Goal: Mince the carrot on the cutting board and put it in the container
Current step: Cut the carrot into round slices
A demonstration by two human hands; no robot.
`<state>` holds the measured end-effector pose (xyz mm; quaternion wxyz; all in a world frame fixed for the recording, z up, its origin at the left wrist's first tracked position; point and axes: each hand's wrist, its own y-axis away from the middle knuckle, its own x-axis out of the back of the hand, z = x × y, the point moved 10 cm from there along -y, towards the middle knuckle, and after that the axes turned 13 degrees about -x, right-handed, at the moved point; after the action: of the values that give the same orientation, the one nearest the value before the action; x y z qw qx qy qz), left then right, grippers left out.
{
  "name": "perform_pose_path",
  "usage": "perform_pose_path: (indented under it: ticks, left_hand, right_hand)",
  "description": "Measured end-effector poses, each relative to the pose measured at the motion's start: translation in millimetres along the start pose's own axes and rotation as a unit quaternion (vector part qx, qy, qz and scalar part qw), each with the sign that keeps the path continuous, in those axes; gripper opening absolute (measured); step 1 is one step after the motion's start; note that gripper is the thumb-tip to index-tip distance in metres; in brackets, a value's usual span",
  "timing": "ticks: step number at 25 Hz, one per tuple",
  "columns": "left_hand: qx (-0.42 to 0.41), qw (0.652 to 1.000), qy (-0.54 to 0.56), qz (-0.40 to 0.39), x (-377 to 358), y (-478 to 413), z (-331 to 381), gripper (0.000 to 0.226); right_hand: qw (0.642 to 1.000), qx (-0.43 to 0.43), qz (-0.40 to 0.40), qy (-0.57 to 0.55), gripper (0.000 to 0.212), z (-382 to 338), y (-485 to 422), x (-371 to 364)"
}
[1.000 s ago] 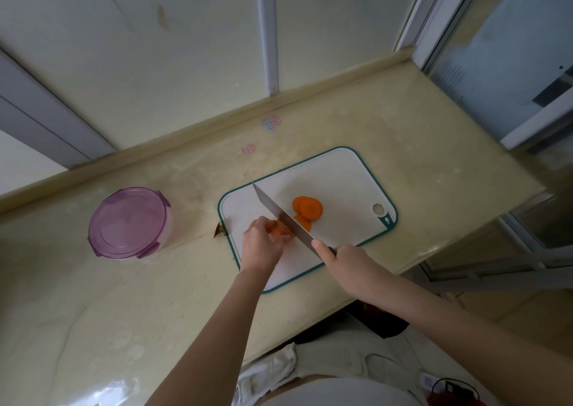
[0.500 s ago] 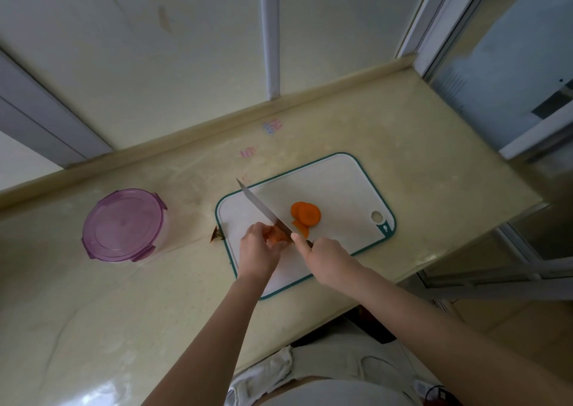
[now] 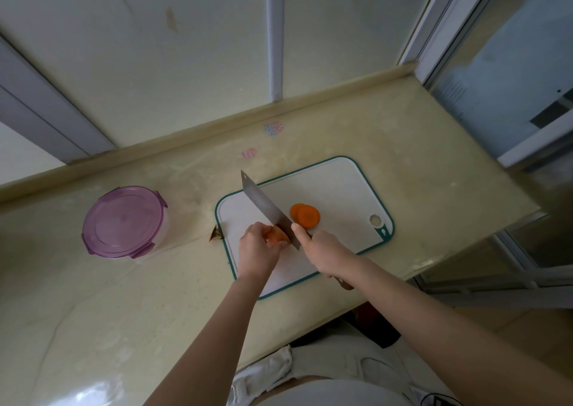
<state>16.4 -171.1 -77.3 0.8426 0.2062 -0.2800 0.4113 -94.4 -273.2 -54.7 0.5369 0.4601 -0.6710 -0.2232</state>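
Knife (image 3: 266, 207) shows more of its flat side than 0.5 s ago, and its tip now pokes past the upper left edge of the board (image 3: 338, 188); 1 s ago the tip lay inside the board and the right grip (image 3: 328, 253) sat further toward lower right. Right grip is closed round the knife handle with one finger laid forward against the blade; the brown handle end (image 3: 344, 283) sticks out below it. Blade runs diagonally from upper left to lower right across the left part of the board. Left grip (image 3: 255, 250) has curled fingers holding the carrot (image 3: 277, 235) down on the lower left part of the board, just left of centre frame. Blade heel meets the carrot's right end; depth of cut cannot be told. Slices (image 3: 305, 215), overlapping, lie on the board just right of the blade, apart from the carrot. Container (image 3: 122, 221), purple lid on, stands on the desk (image 3: 418, 163) at left of frame, well apart from the board. Small brown scrap (image 3: 216, 235) lies at the board's left edge. Two faint coloured marks (image 3: 274, 128) show on the desk above the board.
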Motion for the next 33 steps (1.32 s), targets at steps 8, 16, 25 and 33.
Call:
perform_pose_path:
  ticks: [8,16,25,33]
  left_hand:
    - [0.007,1.000,0.025,0.001,3.6,0.8,0.9,0.024]
    - [0.025,0.999,0.048,-0.010,1.6,-0.5,-4.3,0.027]
    - [0.039,0.997,0.066,-0.004,-2.3,-2.4,-12.5,0.030]
    - [0.038,0.998,0.056,0.007,0.1,0.8,-10.8,0.029]
  right_hand:
    - [1.000,0.006,-0.008,0.026,0.063,22.5,17.9,4.3]
    - [1.000,-0.006,0.015,0.006,0.060,52.3,19.4,2.9]
    - [1.000,0.004,0.022,0.000,0.053,52.6,17.2,-6.9]
    - [1.000,0.018,-0.010,-0.006,0.050,45.4,8.1,-7.8]
